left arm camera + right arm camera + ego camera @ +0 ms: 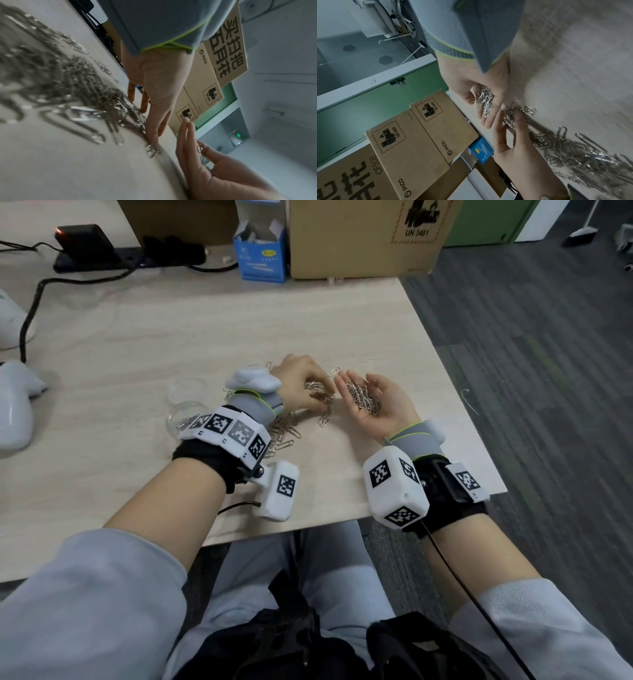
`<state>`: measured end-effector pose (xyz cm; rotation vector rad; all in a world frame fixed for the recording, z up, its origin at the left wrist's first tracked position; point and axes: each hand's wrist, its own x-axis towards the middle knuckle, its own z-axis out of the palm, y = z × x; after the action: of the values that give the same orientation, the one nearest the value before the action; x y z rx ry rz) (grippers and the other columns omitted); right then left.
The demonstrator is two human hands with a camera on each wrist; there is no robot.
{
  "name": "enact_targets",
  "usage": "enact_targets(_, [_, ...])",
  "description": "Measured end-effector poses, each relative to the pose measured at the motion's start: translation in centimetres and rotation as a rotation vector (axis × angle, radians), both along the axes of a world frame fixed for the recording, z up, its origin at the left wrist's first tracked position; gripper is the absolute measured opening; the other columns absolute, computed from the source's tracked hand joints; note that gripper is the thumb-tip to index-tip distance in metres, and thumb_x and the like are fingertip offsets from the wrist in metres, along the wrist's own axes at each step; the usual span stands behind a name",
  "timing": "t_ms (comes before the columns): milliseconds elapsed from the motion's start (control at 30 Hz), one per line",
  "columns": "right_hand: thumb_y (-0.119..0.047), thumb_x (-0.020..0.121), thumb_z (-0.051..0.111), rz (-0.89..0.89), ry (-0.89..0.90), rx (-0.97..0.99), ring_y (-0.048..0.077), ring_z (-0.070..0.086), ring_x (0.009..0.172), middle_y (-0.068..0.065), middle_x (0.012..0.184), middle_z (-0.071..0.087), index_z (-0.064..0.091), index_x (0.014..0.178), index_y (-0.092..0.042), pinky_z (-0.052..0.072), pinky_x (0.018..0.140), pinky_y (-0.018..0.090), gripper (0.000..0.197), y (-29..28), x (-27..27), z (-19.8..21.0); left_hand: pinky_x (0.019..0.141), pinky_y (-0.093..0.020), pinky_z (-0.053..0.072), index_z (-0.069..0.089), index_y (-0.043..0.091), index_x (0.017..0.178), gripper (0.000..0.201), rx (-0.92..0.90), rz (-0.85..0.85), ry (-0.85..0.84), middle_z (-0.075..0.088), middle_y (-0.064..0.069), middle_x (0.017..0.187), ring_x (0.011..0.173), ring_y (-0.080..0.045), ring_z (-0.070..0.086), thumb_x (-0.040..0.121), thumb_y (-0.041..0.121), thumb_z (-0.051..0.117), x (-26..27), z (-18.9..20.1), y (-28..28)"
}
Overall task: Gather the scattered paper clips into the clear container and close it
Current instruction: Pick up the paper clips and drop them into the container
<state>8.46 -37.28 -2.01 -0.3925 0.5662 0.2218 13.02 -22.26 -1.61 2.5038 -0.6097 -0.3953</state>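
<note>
Gathering step: your right hand (pixel 373 402), palm up and cupped loosely, carries a heap of clips (pixel 363 398); your left hand (pixel 301 381) pinches more off the table (pixel 394 337). Next, tip both loads into the container (pixel 186 405) at your left wrist.

Head view downward; wrist views close, sharing paper clips (pixel 96 102).
</note>
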Motion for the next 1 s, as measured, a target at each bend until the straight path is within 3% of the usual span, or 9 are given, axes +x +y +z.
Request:
enact_targets(100, [-0.011,0.1,0.034,-0.011,-0.003,0.012,0.04,0.057,0.102,0.027,0.063,0.067,0.054,0.086,0.013,0.043,0.105,0.039,0.034,0.1,-0.6,0.2,0.091,-0.034,0.044,0.074,0.023,0.093,0.03,0.036,0.046,-0.043,0.061,-0.009,0.104,0.104,-0.026,0.053,0.064,0.032,0.079,-0.4,-0.2,0.7])
enact_targets(200, [-0.012,0.1,0.031,0.007,0.0,0.032,0.039,0.047,0.126,0.03,0.084,0.064,0.054,0.089,0.015,0.038,0.109,0.041,0.037,0.4,-0.9,0.1,0.081,-0.031,0.045,0.074,0.02,0.089,0.022,0.061,0.057,-0.067,0.064,-0.011,0.098,0.096,-0.027,0.058,0.068,0.026,0.078,-0.6,0.1,1.8])
enact_targets(333, [-0.015,0.101,0.027,0.036,-0.01,0.006,0.039,0.043,0.131,0.029,0.123,0.053,0.053,0.09,0.015,0.035,0.112,0.04,0.042,1.0,-1.1,0.1,0.094,-0.039,0.045,0.072,0.024,0.101,0.044,0.073,0.063,-0.022,0.065,-0.01,0.107,0.107,-0.028,0.056,0.061,0.04,0.081,-1.0,0.6,3.6])
enact_targets(433, [-0.016,0.101,0.026,0.032,-0.024,-0.012,0.039,0.043,0.13,0.029,0.105,0.057,0.054,0.089,0.014,0.036,0.111,0.04,0.043,1.4,-1.3,0.0,0.105,-0.039,0.037,0.063,0.027,0.117,0.08,0.192,0.018,0.024,0.058,-0.006,0.123,0.12,-0.027,0.047,0.044,0.05,0.084,-1.7,1.1,4.8])
enact_targets(500, [-0.017,0.102,0.025,0.015,-0.023,-0.014,0.038,0.044,0.13,0.028,0.096,0.058,0.054,0.089,0.013,0.037,0.11,0.04,0.044,1.4,-1.3,-0.1,0.109,-0.035,0.028,0.058,0.026,0.125,0.084,0.268,-0.013,0.016,0.051,-0.006,0.13,0.125,-0.028,0.04,0.048,0.041,0.088,-2.2,0.9,5.2])
enact_targets(600, [-0.019,0.102,0.024,-0.001,-0.02,-0.011,0.037,0.044,0.13,0.029,0.112,0.058,0.054,0.09,0.014,0.037,0.11,0.039,0.046,1.5,-1.2,-0.2,0.106,-0.033,0.027,0.058,0.023,0.124,0.076,0.246,0.001,-0.008,0.047,-0.009,0.131,0.124,-0.028,0.04,0.054,0.03,0.088,-2.3,0.3,5.4])
enact_targets(700, [-0.02,0.103,0.024,-0.006,-0.024,0.008,0.037,0.043,0.132,0.026,0.138,0.046,0.053,0.09,0.015,0.035,0.111,0.039,0.047,1.8,-1.4,-0.1,0.088,-0.031,0.043,0.068,0.017,0.107,0.049,0.149,0.066,-0.022,0.054,-0.006,0.108,0.098,-0.021,0.052,0.061,0.022,0.084,-2.2,0.2,5.4])
enact_targets(800, [-0.021,0.103,0.024,-0.003,-0.022,0.007,0.038,0.043,0.131,0.027,0.14,0.044,0.053,0.09,0.015,0.034,0.111,0.04,0.048,1.9,-1.5,-0.1,0.076,-0.025,0.043,0.071,0.011,0.094,0.027,0.096,0.098,-0.058,0.059,-0.005,0.094,0.086,-0.019,0.056,0.068,0.014,0.078,-2.2,0.0,5.2])
enact_targets(1000, [-0.02,0.103,0.024,0.026,0.001,-0.027,0.039,0.044,0.13,0.027,0.138,0.046,0.053,0.09,0.015,0.036,0.111,0.04,0.047,1.9,-1.3,0.0,0.081,-0.032,0.053,0.072,0.009,0.083,0.016,0.003,0.13,-0.068,0.07,-0.009,0.088,0.085,-0.021,0.063,0.069,0.011,0.077,-1.8,-0.4,4.9])
